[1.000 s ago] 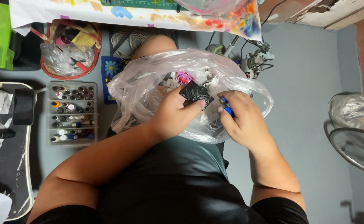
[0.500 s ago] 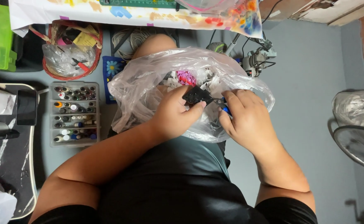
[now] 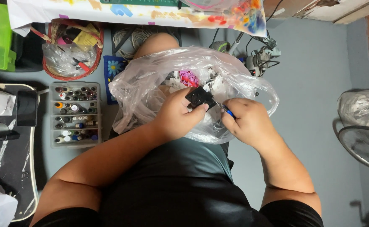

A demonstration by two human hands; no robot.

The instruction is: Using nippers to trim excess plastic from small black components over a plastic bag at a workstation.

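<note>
Over the clear plastic bag [image 3: 151, 88] the small black piece [image 3: 200, 96] has turned and shifted a little toward the pink item [image 3: 188, 78] inside the bag; a second ago it lay flatter, nearer the bag's near edge. The left hand [image 3: 177, 115] has closed tighter round the piece, thumb and fingertips now pinching its lower corner. The right hand [image 3: 249, 122] has drawn in closer, and the blue-tipped tool [image 3: 226, 111] it holds now meets the piece's edge.
</note>
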